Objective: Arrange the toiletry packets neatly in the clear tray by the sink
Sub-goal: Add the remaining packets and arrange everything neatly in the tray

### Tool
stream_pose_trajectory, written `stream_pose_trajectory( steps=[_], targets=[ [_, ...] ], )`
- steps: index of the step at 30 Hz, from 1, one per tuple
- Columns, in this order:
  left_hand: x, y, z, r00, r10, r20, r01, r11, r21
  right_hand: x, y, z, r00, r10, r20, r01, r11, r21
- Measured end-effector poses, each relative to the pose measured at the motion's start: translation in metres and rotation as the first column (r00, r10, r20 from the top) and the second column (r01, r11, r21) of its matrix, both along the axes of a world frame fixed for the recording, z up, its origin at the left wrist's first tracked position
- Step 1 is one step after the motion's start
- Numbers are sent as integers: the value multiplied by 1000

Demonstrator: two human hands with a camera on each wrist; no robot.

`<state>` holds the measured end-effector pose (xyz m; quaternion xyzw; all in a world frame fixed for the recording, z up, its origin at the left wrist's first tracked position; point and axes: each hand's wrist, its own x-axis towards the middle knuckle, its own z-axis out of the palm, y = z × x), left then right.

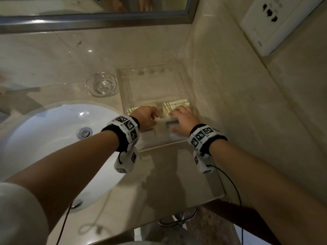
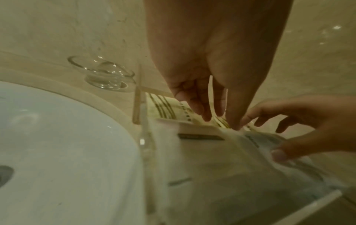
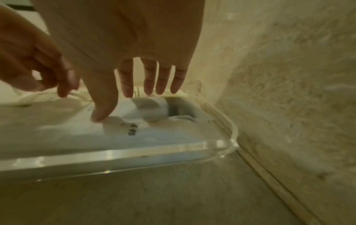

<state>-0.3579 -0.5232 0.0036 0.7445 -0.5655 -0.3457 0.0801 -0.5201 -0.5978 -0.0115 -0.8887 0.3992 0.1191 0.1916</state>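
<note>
From the head view, my left hand (image 1: 144,115) and right hand (image 1: 184,119) reach side by side into the clear tray (image 1: 123,89), which stands on the counter between the sink (image 1: 44,138) and the wall; a glass bowl (image 1: 101,84) sits just beside it. At the left wrist, my relaxed fingers (image 2: 198,106) touch striped packets (image 2: 165,109). At the right wrist, straight fingers (image 3: 150,82) hover over a white packet (image 3: 134,132), thumb touching it.
</note>
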Motion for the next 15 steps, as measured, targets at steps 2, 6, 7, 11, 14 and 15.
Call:
stream_pose_trajectory(
  steps=[2,6,7,11,14,15],
  targets=[
    [6,7,-2,1000,-22,17,22,1000,6,0,0,-1,1000,15,-19,-15,1000,-25],
    [12,20,-8,993,-89,74,89,996,10,-1,-1,0,1000,7,-28,-8,999,-41],
    [13,23,-10,988,-124,96,123,992,19,-2,0,1,999,12,-36,-13,999,-43],
    [16,33,-11,963,-215,163,217,976,7,-1,3,2,999,47,-12,-48,997,-65],
    [18,37,-11,958,-222,182,228,974,-14,10,11,4,991,134,24,-133,990,-42],
    [19,39,-11,956,-230,185,236,972,-14,14,15,4,985,175,3,-175,984,-27]
  ],
)
